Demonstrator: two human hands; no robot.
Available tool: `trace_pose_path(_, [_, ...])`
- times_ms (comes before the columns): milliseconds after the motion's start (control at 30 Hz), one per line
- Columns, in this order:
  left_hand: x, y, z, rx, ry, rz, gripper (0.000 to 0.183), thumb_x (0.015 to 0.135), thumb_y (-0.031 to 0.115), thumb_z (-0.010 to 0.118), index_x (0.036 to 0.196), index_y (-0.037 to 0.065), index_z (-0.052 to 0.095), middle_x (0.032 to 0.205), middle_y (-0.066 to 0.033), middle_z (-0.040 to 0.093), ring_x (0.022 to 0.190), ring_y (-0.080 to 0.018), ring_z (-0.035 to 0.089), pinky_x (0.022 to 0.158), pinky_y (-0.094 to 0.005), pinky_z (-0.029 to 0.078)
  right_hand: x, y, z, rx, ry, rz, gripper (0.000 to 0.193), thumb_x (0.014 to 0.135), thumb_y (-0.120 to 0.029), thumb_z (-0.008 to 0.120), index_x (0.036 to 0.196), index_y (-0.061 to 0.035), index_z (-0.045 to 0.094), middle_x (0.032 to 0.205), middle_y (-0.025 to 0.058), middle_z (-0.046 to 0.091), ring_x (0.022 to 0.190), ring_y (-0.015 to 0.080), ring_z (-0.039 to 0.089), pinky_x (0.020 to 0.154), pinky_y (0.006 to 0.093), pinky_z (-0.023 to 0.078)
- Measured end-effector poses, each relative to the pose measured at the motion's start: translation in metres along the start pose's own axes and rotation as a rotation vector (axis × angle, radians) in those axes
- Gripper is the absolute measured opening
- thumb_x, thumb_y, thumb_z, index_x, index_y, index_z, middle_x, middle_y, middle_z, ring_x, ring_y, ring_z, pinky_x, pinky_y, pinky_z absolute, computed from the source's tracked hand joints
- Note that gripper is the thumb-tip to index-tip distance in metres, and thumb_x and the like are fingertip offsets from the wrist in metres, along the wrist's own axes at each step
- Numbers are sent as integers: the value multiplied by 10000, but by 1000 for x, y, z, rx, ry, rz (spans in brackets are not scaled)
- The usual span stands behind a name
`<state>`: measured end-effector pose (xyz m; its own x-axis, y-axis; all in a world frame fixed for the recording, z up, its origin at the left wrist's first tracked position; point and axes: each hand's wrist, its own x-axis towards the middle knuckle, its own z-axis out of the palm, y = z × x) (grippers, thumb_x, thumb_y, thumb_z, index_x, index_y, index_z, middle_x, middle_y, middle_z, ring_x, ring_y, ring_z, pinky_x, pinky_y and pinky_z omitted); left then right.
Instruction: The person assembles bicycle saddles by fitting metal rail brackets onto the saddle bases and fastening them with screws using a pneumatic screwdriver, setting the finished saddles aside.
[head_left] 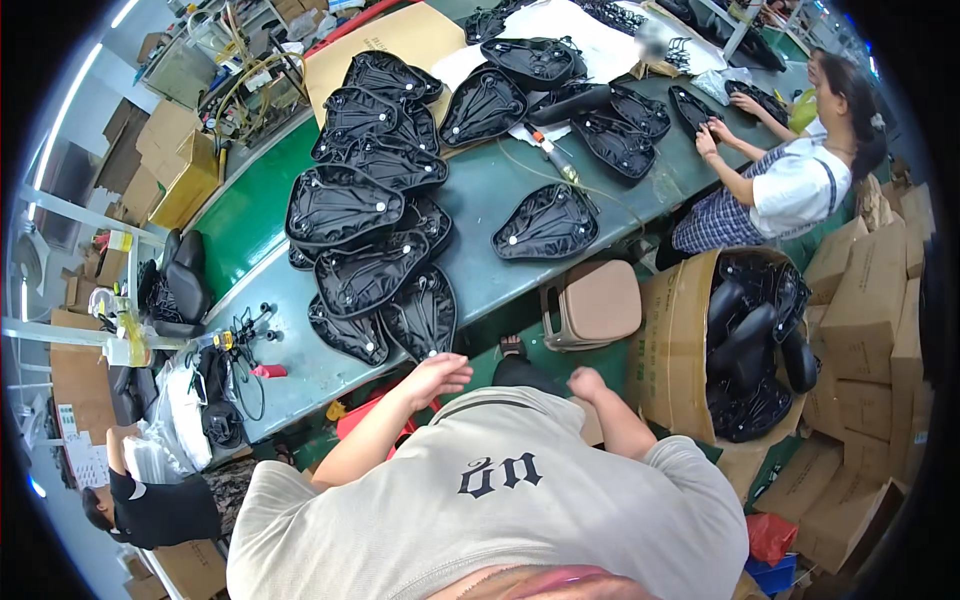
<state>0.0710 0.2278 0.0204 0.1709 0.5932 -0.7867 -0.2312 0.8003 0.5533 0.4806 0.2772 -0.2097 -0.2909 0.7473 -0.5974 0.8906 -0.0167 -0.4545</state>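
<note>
**Nearest seat: nose toward left fingers**

Black seat lies underside up on the worktop, just ahead of the left fingers; long axis runs away from them, narrow end at near edge. Left fingers extended, can't tell apart or together; right fingers curled together. Farther ahead-right of left fingers: one lone seat, one hand tool. Bare worktop lies left of lone seat.

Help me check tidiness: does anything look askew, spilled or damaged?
No spill or damage shows. The heap of black saddles looks untidy: they overlap unevenly, undersides up, reaching near the edge of the table.
</note>
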Motion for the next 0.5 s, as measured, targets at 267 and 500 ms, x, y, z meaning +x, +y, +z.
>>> trace_pose_path(267, [75,70,19,-205,86,13,319,1008,297,650,1205,51,602,1144,-114,701,1023,-213,677,908,-369,560,84,-7,-128,290,213,100,216,885,-178,659,990,-2,728,757,104,706,680,203,671,645,355,534])
trace_pose_path(500, [83,64,-1,-206,132,-58,307,1005,257,645,1213,37,602,1153,-137,694,1065,-236,671,948,-377,553,56,-7,-138,-73,-166,185,285,821,-260,751,1007,-44,755,979,168,758,930,301,719,857,406,562])
